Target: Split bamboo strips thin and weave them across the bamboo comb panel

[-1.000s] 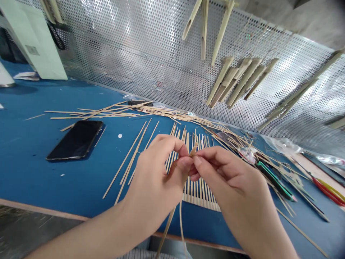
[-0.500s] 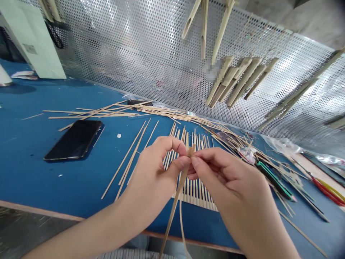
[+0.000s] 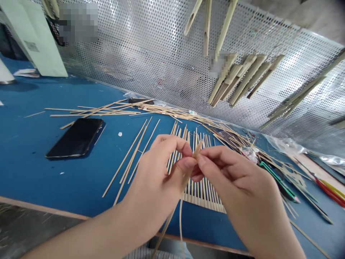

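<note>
My left hand and my right hand meet in front of me, each pinching a thin bamboo strip near its upper end. The strip's tip sticks up between the fingertips. Below my left hand its long tail hangs past the table edge, beside a second narrow strip. Both hands are closed, and the pinched part is mostly hidden by the fingers. Beneath them lies a row of slender bamboo strips, spread like a comb and joined along the near side.
Loose strips lie left of my hands, near a black phone. More strips pile along the metal mesh. A green-and-black cutter and red-and-yellow-handled tool are at right. Bamboo pieces hang on the mesh.
Both hands have shifted slightly right. The strip's upper end now leans right, and its hanging tail has swung a little left. Both hands keep their pinch.
</note>
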Tool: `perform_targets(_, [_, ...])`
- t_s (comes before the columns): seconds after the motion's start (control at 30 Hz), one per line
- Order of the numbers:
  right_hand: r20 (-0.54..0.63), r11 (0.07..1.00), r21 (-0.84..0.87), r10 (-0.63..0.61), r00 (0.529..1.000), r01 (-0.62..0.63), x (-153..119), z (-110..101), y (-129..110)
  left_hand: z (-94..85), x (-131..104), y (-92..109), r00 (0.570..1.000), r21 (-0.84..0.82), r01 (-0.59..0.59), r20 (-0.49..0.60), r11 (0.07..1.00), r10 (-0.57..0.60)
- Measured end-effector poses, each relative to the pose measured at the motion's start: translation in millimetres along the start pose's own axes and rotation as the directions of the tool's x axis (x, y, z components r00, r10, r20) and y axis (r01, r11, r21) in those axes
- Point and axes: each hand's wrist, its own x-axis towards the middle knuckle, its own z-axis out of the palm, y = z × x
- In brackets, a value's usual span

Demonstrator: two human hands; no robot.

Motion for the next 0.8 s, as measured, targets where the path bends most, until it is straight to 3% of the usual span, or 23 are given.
perform_targets(0.17, [-0.037,0.993,0.117,-0.007,0.999,0.012,2.1,1.8,3.6,-7.2,6.2,1.1,0.995,-0.046,0.088,0.051,0.995,-0.086])
perform_targets(0.33, [0.023,0.999,0.027,-0.028,0.999,0.028,0.5,1.2,5.6,-6.6,6.5,0.3,0.992,-0.011,0.115,0.049,0.993,-0.115])
perform_targets(0.63, [-0.010,0.996,-0.083,-0.013,1.000,0.012,-2.4,5.4,5.5,3.9,-0.9,-3.9,1.000,0.055,-0.020,0.019,0.998,0.019])
perform_targets(0.8, [0.032,0.992,0.076,0.099,0.995,-0.101,0.6,6.1,4.9,5.4,-1.6,-3.7,0.999,0.049,-0.046,0.000,0.998,0.046])
